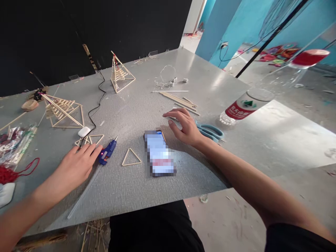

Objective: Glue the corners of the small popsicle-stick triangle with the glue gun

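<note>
1. The grey surface [147,189] takes up most of the room in front of the person, with stick pyramids standing toward the back – a wide one [63,111] on the left, a taller one [119,72] further off.
2. A phone [159,152] lies flat between the two hands, and a clear bottle [245,106] lies on its side at the right edge.
3. The left hand [75,167] rests palm down, fingers loosely spread and holding nothing; its fingertips touch the rear end of the blue glue gun [107,152].
4. That gun lies just left of a small stick triangle [131,158], nozzle pointing away. I'd judge it light and rigid, hot at the tip – best taken by the blue body.
5. The right hand [185,126] lies flat too, fingers relaxed and gripping nothing, just beside the teal scissors [210,132] and near loose sticks [180,99].
</note>
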`<state>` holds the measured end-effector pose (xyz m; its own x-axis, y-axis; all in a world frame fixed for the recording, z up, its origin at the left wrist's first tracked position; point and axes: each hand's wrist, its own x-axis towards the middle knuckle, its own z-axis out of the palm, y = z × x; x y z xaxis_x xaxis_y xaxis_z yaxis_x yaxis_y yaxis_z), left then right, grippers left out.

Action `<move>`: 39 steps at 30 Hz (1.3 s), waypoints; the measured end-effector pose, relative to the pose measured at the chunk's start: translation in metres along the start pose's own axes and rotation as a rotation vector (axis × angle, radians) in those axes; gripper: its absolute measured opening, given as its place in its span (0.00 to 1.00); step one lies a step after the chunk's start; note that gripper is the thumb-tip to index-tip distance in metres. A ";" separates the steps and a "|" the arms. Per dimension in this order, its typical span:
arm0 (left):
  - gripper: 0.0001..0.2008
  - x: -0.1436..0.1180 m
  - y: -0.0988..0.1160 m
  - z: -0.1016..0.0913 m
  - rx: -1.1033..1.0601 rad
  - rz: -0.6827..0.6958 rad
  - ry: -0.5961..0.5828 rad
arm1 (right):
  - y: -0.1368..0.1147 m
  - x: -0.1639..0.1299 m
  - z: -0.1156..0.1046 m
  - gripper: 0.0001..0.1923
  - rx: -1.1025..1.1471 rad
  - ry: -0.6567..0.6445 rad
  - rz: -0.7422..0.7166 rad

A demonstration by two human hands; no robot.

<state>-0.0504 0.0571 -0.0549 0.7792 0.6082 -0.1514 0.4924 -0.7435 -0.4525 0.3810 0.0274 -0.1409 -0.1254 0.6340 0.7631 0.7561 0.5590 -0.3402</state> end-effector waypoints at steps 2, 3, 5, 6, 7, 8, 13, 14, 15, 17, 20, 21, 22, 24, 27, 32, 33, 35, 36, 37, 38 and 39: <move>0.26 -0.001 0.001 0.009 -0.016 0.006 0.034 | -0.002 0.000 0.000 0.16 -0.003 0.016 -0.015; 0.25 -0.001 0.002 0.012 -0.019 0.005 0.051 | -0.003 0.000 0.000 0.16 -0.002 0.024 -0.020; 0.24 -0.001 0.003 0.016 -0.021 0.001 0.079 | -0.005 0.000 -0.001 0.16 0.001 0.036 -0.024; 0.23 0.000 0.003 0.017 -0.021 0.002 0.087 | -0.006 0.001 -0.001 0.15 0.002 0.041 -0.024; 0.22 0.001 0.003 0.018 -0.019 0.004 0.091 | -0.007 0.001 -0.001 0.15 0.002 0.043 -0.024; 0.21 0.002 0.002 0.019 -0.019 0.005 0.095 | -0.007 0.001 -0.001 0.16 0.001 0.044 -0.023; 0.15 0.008 -0.005 0.027 -0.059 -0.017 0.147 | -0.006 0.001 -0.002 0.16 -0.019 0.058 -0.016; 0.14 0.008 -0.008 0.030 -0.078 -0.028 0.165 | -0.005 0.000 -0.002 0.16 -0.023 0.064 -0.012; 0.13 0.008 -0.010 0.032 -0.099 -0.039 0.188 | -0.004 0.000 -0.002 0.16 -0.028 0.070 -0.006; 0.14 0.007 -0.015 0.036 -0.142 -0.060 0.244 | -0.002 0.000 -0.002 0.15 -0.037 0.082 0.003; 0.14 0.003 -0.024 0.039 -0.222 -0.078 0.349 | 0.000 0.003 -0.003 0.14 -0.048 0.100 0.024; 0.13 0.001 -0.026 0.040 -0.256 -0.076 0.385 | -0.002 0.004 -0.004 0.14 -0.050 0.105 0.040; 0.12 0.000 -0.028 0.040 -0.291 -0.067 0.420 | -0.005 0.007 -0.006 0.13 -0.048 0.109 0.061; 0.11 -0.004 -0.030 0.041 -0.363 -0.020 0.478 | -0.017 0.012 -0.012 0.12 -0.027 0.099 0.097; 0.08 -0.006 -0.028 0.044 -0.448 0.089 0.528 | -0.051 0.019 -0.023 0.11 0.026 0.017 0.052; 0.04 -0.011 -0.014 0.056 -0.554 0.222 0.561 | -0.100 0.029 -0.028 0.11 0.121 -0.340 -0.090; 0.04 -0.013 -0.011 0.059 -0.570 0.238 0.567 | -0.103 0.032 -0.025 0.12 0.125 -0.421 -0.091; 0.04 -0.016 -0.006 0.066 -0.593 0.267 0.577 | -0.103 0.037 -0.016 0.16 0.124 -0.551 -0.068; 0.05 -0.017 -0.005 0.070 -0.601 0.277 0.581 | -0.102 0.040 -0.010 0.19 0.124 -0.606 -0.052; 0.05 -0.017 -0.003 0.074 -0.606 0.286 0.582 | -0.101 0.043 -0.004 0.22 0.127 -0.654 -0.040; 0.05 -0.018 -0.002 0.078 -0.610 0.295 0.582 | -0.101 0.045 0.002 0.25 0.131 -0.696 -0.034; 0.06 -0.018 -0.002 0.081 -0.613 0.304 0.582 | -0.101 0.047 0.009 0.28 0.137 -0.734 -0.035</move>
<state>-0.0964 0.0700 -0.1225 0.9007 0.2478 0.3569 0.2234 -0.9687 0.1086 0.2931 0.0051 -0.0754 -0.5812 0.7812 0.2279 0.6628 0.6169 -0.4244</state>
